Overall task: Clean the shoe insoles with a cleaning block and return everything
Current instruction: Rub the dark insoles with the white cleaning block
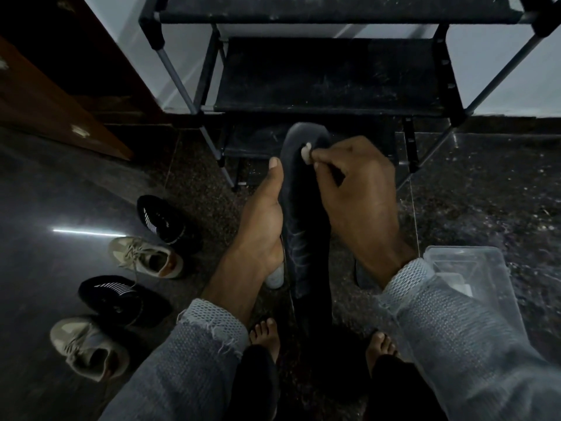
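Above the speckled stone floor (473, 192), before a black metal-framed rack (328, 77), we held a long, dark, soft insole (300, 226) upright. Our left hand (264, 226) curled its grip round the insole's edge; our right hand (358, 192) pinched a small pale rounded cleaning block (306, 153) against its curved top.
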